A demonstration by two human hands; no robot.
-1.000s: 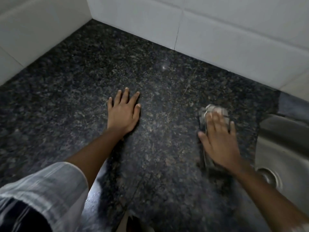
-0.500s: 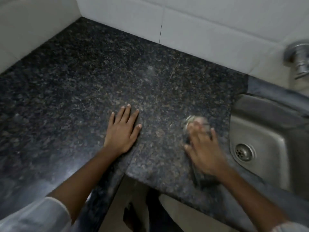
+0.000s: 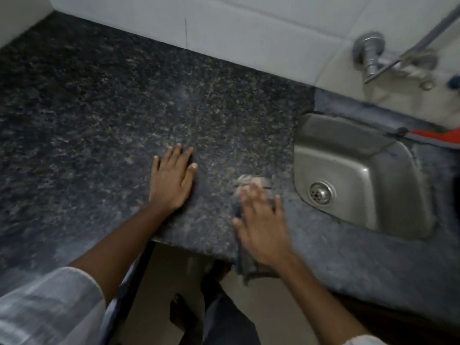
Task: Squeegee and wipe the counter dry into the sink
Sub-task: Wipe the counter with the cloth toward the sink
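Observation:
The dark speckled granite counter point(image 3: 99, 120) fills the left and middle of the head view. My left hand point(image 3: 171, 180) lies flat on it, fingers spread, holding nothing. My right hand point(image 3: 261, 225) presses flat on a grey cloth point(image 3: 251, 266) near the counter's front edge, just left of the steel sink point(image 3: 388, 175). The hand is blurred. The cloth's far end point(image 3: 249, 181) shows past my fingertips and its near end hangs over the front edge. The sink drain point(image 3: 321, 192) is in view.
White wall tiles point(image 3: 224, 33) run behind the counter. A metal tap point(image 3: 371, 56) juts from the wall above the sink. Something red point(image 3: 433, 135) lies on the ledge behind the sink. Below the counter's cut-out edge I see floor and my legs point(image 3: 224, 319).
My right hand with the cloth has slid back toward the front edge, where the cloth now overhangs. The view has shifted right, bringing the sink and tap into sight. My left hand stays planted.

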